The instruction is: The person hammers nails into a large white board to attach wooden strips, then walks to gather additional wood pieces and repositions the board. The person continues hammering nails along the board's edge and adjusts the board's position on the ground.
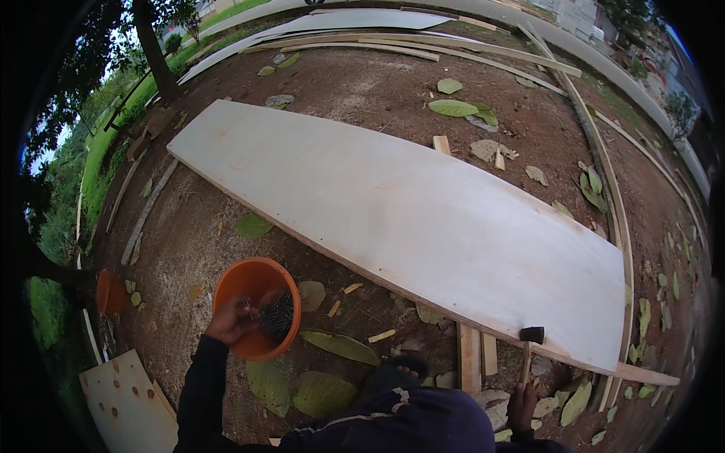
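Observation:
My left hand point(232, 322) is inside an orange bucket point(255, 266), its fingers curled and apparently pinching a few nails. A pile of dark nails point(278, 315) lies at the bucket's bottom right, beside my fingertips. My right hand point(521, 409) is closed around the wooden handle of a hammer point(526, 359). The hammer's black head is over the near edge of a long pale plywood panel point(393, 204), close to its right end. The panel stretches diagonally from far left to near right, with timber along its near edge and small dark spots on its face.
Timber pieces point(470, 359) stick out beneath the panel. Long boards point(423, 47) and sheets lie at the back, with another long board point(596, 143) at right. A knotty plywood piece point(124, 404) and an orange container point(112, 293) are at left. Large leaves point(341, 347) litter the soil.

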`<state>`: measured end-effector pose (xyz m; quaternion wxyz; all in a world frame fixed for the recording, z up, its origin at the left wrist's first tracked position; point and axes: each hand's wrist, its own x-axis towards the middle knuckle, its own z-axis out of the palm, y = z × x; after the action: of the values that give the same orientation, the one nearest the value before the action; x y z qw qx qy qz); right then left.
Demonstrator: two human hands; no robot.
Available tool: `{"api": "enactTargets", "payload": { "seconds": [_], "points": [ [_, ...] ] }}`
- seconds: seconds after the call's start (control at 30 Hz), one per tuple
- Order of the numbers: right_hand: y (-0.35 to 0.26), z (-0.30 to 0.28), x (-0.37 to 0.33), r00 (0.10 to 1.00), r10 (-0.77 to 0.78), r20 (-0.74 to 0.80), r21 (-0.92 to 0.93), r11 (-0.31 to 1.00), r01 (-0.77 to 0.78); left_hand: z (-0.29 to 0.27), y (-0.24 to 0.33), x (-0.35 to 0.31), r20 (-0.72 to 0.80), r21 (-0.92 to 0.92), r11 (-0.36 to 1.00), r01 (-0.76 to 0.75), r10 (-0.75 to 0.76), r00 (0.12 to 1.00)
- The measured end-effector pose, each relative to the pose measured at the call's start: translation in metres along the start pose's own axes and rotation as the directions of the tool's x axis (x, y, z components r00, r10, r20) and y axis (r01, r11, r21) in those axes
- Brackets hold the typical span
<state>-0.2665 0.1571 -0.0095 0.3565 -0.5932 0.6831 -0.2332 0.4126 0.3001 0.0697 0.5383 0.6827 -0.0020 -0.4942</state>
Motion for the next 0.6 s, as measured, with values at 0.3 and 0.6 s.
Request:
{"api": "enactTargets", "payload": {
  "seconds": [0.3,0.6],
  "points": [
    [-0.016,-0.003,-0.006,0.992,0.109,0.065,0.109,0.987,-0.116,0.045,0.030,-0.028,0.117,0.043,0.983,-0.177,0.171,0.978],
    [-0.088,-0.004,-0.006,0.974,0.100,0.203,0.208,0.968,-0.143,0.302,-0.027,-0.073,0.732,0.236,0.971,0.038,-0.203,0.650]
  ]
}}
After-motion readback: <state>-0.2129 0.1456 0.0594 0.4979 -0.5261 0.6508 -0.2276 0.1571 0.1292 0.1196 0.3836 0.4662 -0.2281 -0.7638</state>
